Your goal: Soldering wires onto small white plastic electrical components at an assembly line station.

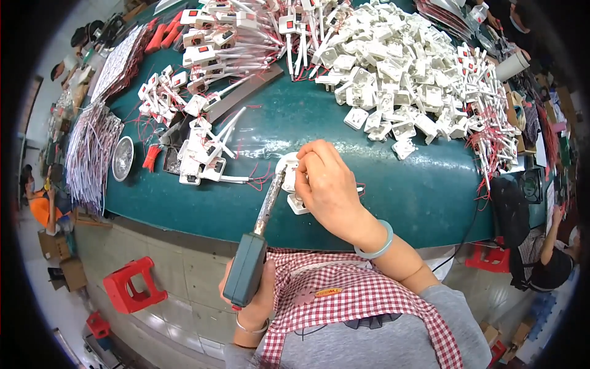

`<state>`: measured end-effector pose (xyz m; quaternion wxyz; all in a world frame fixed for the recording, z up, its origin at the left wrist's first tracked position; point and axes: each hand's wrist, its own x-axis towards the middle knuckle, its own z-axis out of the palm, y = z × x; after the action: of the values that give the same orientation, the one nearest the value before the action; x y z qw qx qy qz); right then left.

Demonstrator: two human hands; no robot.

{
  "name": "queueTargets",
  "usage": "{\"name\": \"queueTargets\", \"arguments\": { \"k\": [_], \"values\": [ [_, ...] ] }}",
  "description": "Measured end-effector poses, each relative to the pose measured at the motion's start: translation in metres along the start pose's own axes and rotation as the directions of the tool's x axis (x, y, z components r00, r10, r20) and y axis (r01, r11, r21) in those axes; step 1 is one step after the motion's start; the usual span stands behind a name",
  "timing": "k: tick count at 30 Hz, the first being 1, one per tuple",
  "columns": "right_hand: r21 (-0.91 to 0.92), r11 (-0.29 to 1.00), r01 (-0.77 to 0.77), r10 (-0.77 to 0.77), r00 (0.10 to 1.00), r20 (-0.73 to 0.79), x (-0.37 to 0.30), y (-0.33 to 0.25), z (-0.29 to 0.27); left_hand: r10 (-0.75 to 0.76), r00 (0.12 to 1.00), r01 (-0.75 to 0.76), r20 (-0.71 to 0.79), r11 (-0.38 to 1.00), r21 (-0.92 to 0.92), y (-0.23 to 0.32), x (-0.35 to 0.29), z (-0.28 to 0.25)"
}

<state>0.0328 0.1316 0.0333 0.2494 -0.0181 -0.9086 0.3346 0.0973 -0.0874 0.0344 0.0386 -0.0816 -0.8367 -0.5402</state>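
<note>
My left hand (265, 295) is wrapped round the grey-green boxy handle of a soldering iron (245, 270). The iron's long perforated metal barrel points up and away, its end at a small white plastic housing (289, 175) on the table. My right hand (326, 181) is closed at that housing, fingers bent down and pinched. What the fingertips hold is hidden under the hand. Another part of white plastic (297, 204) shows just below, and a short red wire sticks out right of the hand.
On the green table (276, 135) lies a big heap of white plastic housings (393, 67). Wired white assemblies (206, 154) sit at left, near a metal bowl (123, 158) and a bundle of white wires (92, 154). A red stool (135, 285) stands on the floor. Other people sit at both sides.
</note>
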Motion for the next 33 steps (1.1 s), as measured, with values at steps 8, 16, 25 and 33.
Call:
{"name": "queueTargets", "arguments": {
  "k": [8,16,25,33],
  "values": [
    [0.008,1.0,-0.01,0.01,1.0,-0.024,-0.001,0.0,0.003,0.079,0.997,-0.079,0.021,0.997,0.012,0.007,0.009,0.007],
    [0.017,1.0,-0.023,0.024,0.999,-0.046,-0.001,0.0,0.004,0.017,0.997,-0.022,0.079,0.998,0.064,0.009,0.009,0.005],
    [0.009,0.999,-0.037,0.038,0.999,-0.033,0.0,0.0,0.004,0.086,0.992,-0.096,0.097,0.99,0.103,0.013,0.012,0.004],
    [-0.002,1.0,-0.03,0.03,0.999,-0.035,0.0,0.0,0.003,-0.104,0.994,0.104,-0.018,0.995,0.002,-0.001,-0.008,-0.007]
  ]
}}
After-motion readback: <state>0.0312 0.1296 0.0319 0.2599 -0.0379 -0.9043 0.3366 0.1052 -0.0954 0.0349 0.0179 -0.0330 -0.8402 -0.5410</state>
